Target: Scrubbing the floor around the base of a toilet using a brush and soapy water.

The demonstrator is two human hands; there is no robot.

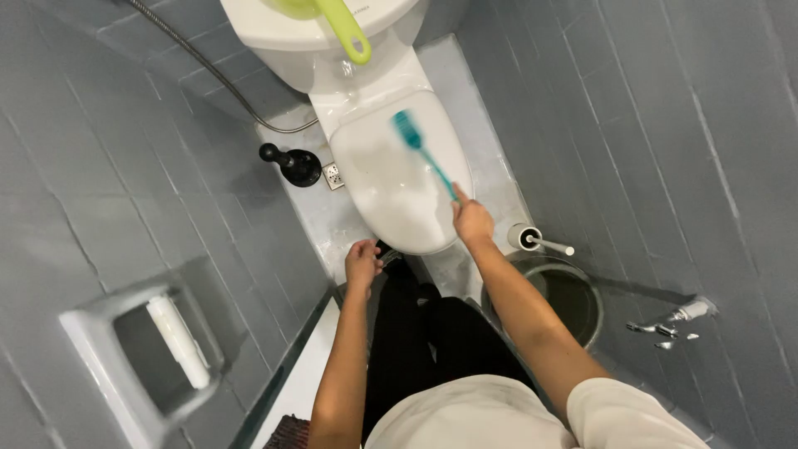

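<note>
Right hand (472, 221): fingers closed around teal plastic long-handled brush (424, 155), long axis slanting from fingers across closed white toilet lid (391, 191). Left hand (362, 263): curled at lid's front edge; grip unclear.

No packages, signs or screens are seen. A small dark printed mark, too small to be made out, is borne on the white cistern lid (274, 32).

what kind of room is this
A small tiled bathroom, most likely. A white toilet sits between grey tiled walls, a paper roll holder is set into one wall, and a black plunger stands beside it.
</note>
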